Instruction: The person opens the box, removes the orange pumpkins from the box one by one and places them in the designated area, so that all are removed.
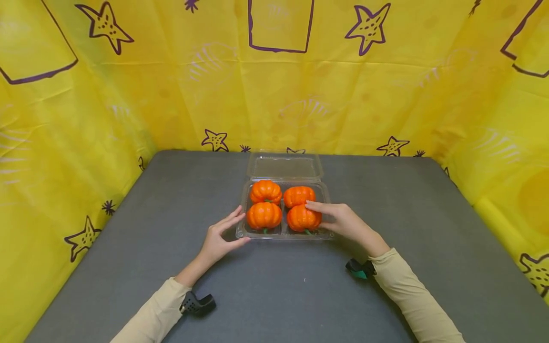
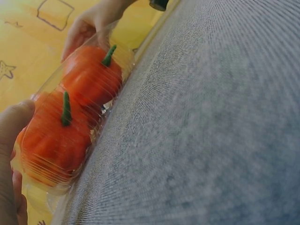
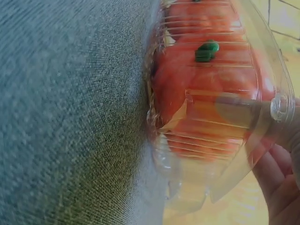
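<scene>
A clear plastic clamshell container [image 1: 283, 234] lies on the table with its lid [image 1: 285, 166] raised at the back. Two orange toy pumpkins with green stems sit in its left half, a front one [image 1: 264, 216] and a back one [image 1: 266, 191]. In the right half are a back pumpkin [image 1: 299, 196] and a front pumpkin [image 1: 303, 219]. My left hand [image 1: 216, 240] holds the container's front left corner, thumb at the front and fingers along the side. With my right hand [image 1: 347, 224] I grip the front right pumpkin; the thumb [image 3: 236, 110] shows through the plastic.
The grey table [image 1: 274, 295] runs back to a yellow printed cloth [image 1: 274, 105] that hangs behind and on both sides. Black wrist mounts sit below my left sleeve [image 1: 156, 309] and right sleeve [image 1: 411, 295].
</scene>
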`<action>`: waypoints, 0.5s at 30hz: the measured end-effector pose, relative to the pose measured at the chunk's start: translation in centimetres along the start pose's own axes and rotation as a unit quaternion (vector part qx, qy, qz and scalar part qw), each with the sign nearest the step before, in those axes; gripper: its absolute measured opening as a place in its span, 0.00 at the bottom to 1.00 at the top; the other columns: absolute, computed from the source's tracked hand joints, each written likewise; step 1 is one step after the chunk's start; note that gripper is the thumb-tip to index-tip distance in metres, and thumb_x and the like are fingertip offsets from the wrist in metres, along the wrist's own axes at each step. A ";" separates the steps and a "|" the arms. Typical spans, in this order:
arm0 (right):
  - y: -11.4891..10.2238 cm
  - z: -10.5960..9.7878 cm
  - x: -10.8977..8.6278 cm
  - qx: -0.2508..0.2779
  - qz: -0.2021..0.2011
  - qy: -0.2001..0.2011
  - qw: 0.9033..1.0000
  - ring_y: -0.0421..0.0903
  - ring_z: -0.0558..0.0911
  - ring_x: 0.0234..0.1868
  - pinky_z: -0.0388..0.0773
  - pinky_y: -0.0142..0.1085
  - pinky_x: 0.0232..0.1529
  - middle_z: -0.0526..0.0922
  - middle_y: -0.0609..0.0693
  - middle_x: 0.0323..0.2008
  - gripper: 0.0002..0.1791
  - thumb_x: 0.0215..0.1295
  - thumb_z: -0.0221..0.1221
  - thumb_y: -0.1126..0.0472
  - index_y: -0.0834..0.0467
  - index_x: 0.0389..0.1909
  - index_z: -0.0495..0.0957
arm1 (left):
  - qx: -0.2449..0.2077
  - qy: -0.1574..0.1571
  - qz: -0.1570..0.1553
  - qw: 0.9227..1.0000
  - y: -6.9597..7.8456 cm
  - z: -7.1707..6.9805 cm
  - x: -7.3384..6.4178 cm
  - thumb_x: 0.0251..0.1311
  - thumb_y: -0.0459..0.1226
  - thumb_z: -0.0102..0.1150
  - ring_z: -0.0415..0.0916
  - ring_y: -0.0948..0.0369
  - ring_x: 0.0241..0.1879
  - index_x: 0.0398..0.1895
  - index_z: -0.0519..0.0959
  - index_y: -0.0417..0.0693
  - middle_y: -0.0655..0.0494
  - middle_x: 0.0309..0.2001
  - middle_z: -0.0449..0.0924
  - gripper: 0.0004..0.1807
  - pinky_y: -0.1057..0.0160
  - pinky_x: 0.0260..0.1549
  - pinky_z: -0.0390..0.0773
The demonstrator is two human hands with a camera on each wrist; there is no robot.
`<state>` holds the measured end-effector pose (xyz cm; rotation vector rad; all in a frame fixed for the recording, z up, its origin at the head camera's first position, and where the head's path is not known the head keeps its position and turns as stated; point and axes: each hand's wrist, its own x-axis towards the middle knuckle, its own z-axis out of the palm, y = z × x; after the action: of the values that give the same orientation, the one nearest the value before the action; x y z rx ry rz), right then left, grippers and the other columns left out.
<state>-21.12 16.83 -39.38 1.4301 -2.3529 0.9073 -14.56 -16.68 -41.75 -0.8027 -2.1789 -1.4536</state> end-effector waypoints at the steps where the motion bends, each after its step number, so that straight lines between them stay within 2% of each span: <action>1: 0.0 0.0 0.0 -0.006 -0.005 0.005 1.000 0.48 0.76 0.48 0.73 0.38 0.45 0.76 0.53 0.50 0.33 0.37 0.70 0.73 0.62 0.51 0.75 | 0.001 -0.001 -0.001 1.000 0.0 0.0 0.0 0.32 0.22 0.71 0.65 0.41 0.53 0.46 0.73 0.25 0.31 0.53 0.66 0.30 0.65 0.54 0.61; 9: 0.4 0.0 -0.2 0.013 -0.023 0.029 0.999 0.54 0.73 0.52 0.66 0.28 0.51 0.74 0.60 0.52 0.32 0.32 0.71 0.74 0.63 0.47 0.76 | 0.004 -0.004 0.000 1.000 0.1 -0.1 -0.1 0.33 0.22 0.70 0.64 0.40 0.53 0.46 0.73 0.24 0.31 0.54 0.66 0.29 0.65 0.54 0.61; 12: 0.5 0.1 -0.3 0.019 -0.011 0.036 0.999 0.54 0.73 0.52 0.67 0.29 0.51 0.73 0.60 0.52 0.31 0.32 0.72 0.73 0.63 0.45 0.76 | 0.006 -0.006 -0.003 1.000 0.1 -0.1 -0.1 0.33 0.22 0.70 0.64 0.41 0.53 0.46 0.73 0.25 0.31 0.54 0.66 0.29 0.65 0.54 0.61; 15: 0.6 0.2 -0.3 0.041 0.012 0.043 0.998 0.52 0.74 0.50 0.70 0.35 0.49 0.76 0.58 0.50 0.31 0.31 0.72 0.73 0.63 0.44 0.76 | 0.007 -0.007 -0.005 1.000 0.1 -0.1 -0.1 0.33 0.23 0.70 0.65 0.41 0.54 0.46 0.73 0.25 0.32 0.54 0.66 0.29 0.65 0.54 0.61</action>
<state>-21.44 17.12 -39.93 1.3676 -2.2991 1.0596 -14.45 -16.76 -41.70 -0.8015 -2.2036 -1.4406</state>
